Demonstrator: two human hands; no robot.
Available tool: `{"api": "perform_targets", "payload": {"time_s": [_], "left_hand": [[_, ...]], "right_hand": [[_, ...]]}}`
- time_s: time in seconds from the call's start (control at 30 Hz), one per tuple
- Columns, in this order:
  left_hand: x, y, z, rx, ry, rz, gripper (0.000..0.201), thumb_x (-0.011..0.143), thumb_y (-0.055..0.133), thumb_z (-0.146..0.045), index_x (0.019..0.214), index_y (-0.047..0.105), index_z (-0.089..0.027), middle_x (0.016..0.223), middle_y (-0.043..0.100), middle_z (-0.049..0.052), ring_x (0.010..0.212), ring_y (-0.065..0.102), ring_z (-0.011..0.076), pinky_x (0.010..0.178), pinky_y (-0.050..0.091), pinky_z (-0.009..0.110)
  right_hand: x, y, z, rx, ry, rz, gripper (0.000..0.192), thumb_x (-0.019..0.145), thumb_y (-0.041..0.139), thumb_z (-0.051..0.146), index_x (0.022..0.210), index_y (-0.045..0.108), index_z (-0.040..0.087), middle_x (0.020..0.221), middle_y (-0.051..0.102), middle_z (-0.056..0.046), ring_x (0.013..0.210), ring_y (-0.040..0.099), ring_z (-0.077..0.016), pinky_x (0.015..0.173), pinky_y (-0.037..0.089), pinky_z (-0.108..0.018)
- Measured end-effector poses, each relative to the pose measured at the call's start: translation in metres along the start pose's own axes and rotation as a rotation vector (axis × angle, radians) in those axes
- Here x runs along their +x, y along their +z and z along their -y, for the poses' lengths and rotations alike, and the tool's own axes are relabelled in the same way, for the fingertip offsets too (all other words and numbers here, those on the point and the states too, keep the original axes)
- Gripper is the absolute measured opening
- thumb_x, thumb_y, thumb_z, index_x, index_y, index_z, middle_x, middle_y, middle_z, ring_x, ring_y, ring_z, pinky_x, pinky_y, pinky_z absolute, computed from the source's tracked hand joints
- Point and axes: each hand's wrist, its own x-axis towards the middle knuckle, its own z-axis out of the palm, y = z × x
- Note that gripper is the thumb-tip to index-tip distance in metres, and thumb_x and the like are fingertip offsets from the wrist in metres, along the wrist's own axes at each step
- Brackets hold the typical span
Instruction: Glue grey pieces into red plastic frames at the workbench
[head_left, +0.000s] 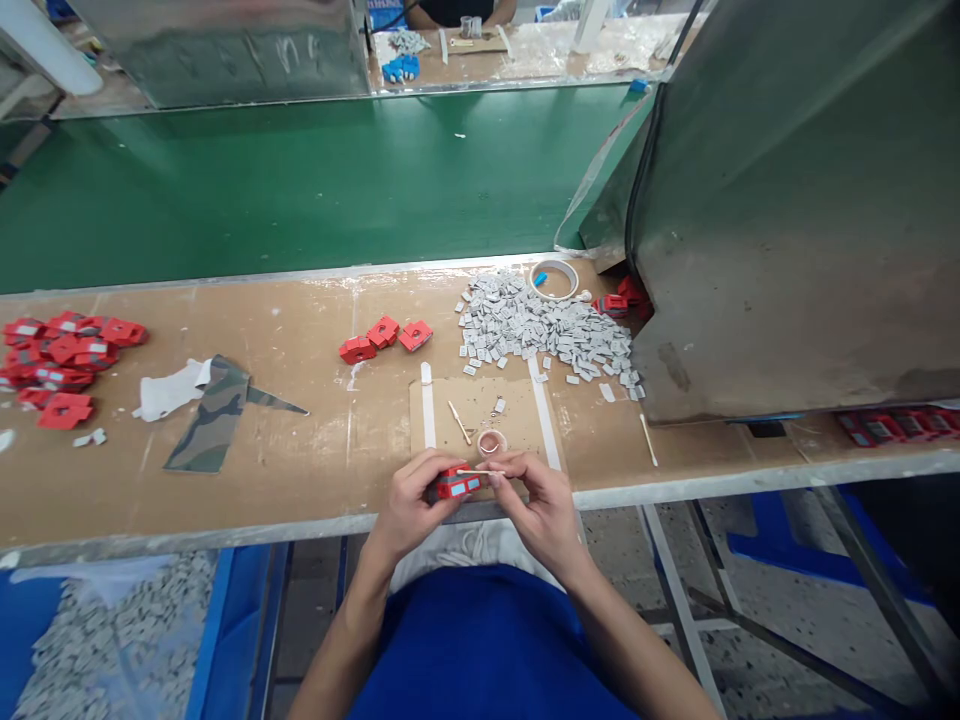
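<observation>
My left hand (411, 500) grips a small red plastic part (454, 485) with pale inserts, held at the near edge of the brown workbench (300, 450). My right hand (540, 500) pinches a thin stick against the part's right end. Just beyond my fingers lie a small roll of clear tape (492, 442) and a wooden stick (460, 422) on a cardboard pad (480, 410). A heap of small grey pieces (540, 330) spreads further back on the right.
Three red parts (385, 338) lie mid-bench; a pile of red parts (64, 360) at far left. A camouflage cloth (214, 410) and white rag (169, 390) sit left. A tape ring (555, 278), a grey metal housing (795, 220), a green conveyor belt (300, 180); another person sits opposite.
</observation>
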Motion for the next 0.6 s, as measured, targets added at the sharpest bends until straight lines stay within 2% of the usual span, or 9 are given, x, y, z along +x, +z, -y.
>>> {"api": "perform_targets", "payload": {"time_s": [0.5, 0.6], "left_hand": [[-0.001, 0.000, 0.000, 0.008, -0.005, -0.006, 0.015, 0.094, 0.073, -0.023, 0.108, 0.072, -0.018, 0.097, 0.078, 0.009, 0.086, 0.074, 0.0193, 0.076, 0.059, 0.028], [-0.002, 0.000, 0.002, -0.001, -0.022, -0.004, 0.017, 0.092, 0.072, -0.020, 0.109, 0.072, -0.019, 0.099, 0.078, 0.009, 0.088, 0.074, 0.0199, 0.078, 0.059, 0.029]], "right_hand": [[0.001, -0.004, 0.006, -0.053, 0.004, 0.022, 0.012, 0.097, 0.065, 0.014, 0.089, 0.066, 0.023, 0.088, 0.080, -0.003, 0.082, 0.078, -0.0186, 0.074, 0.061, -0.026], [0.003, -0.012, 0.003, -0.056, 0.018, -0.037, 0.012, 0.097, 0.065, 0.015, 0.089, 0.066, 0.024, 0.091, 0.079, -0.004, 0.086, 0.077, -0.0186, 0.078, 0.060, -0.028]]}}
